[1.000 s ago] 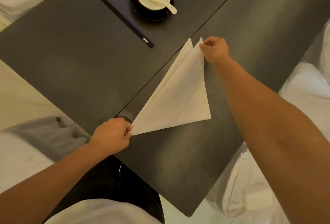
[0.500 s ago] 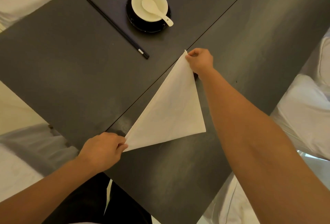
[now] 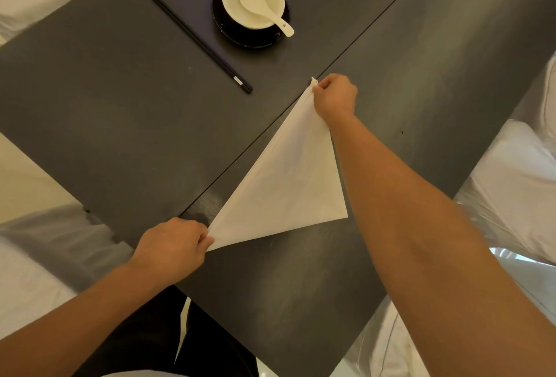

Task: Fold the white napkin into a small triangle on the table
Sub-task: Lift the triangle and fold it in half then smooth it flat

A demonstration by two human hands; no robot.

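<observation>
The left grip (image 3: 173, 247) is closed in a pinch on the near corner of the white napkin (image 3: 285, 184), by the near edge of the dark bench (image 3: 90, 112). Farther back lie black chopsticks (image 3: 197, 41) and a white bowl (image 3: 231, 12) holding a spoon (image 3: 261, 8). The napkin is spread on the bench as a large triangle, long edge along the seam, and the right grip (image 3: 334, 95) pinches its far corner.

- A restaurant-style dining room: a dark table (image 3: 120, 112) laid with a white bowl (image 3: 235, 8), ceramic spoon (image 3: 255, 5), dark saucer (image 3: 249, 39) and black chopsticks (image 3: 195, 41).
- White-covered chairs (image 3: 523, 187) stand at its left and right.
</observation>
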